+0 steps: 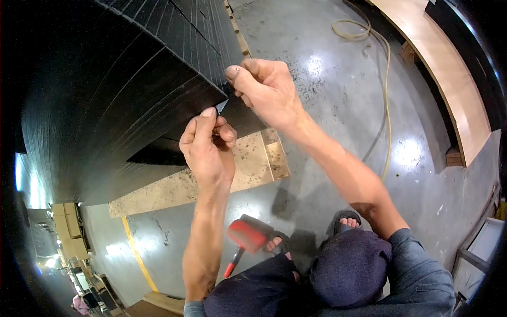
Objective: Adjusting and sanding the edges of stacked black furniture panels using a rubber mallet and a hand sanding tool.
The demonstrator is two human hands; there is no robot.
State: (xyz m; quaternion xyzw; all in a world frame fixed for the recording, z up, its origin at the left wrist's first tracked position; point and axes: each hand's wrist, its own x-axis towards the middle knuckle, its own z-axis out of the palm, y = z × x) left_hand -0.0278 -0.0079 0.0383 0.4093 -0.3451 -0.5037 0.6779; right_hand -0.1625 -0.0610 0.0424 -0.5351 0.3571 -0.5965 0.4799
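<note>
A tall stack of thin black sheets fills the upper left, its corner pointing toward me. My left hand is closed at the underside of that corner, thumb up and fingers curled, pinching the edge of a black sheet. Just right of the corner my right hand is closed too, with its thumb pressed over the curled fingers against the stack's side. What lies inside the right fingers is hidden. A small pale triangle shows between the two hands; I cannot tell whether it is film or a gap.
Under the stack lies a stained wooden pallet beam. A red-headed mallet stands on the grey floor by my feet. A yellowish hose winds across the floor at right, near a raised light wooden panel.
</note>
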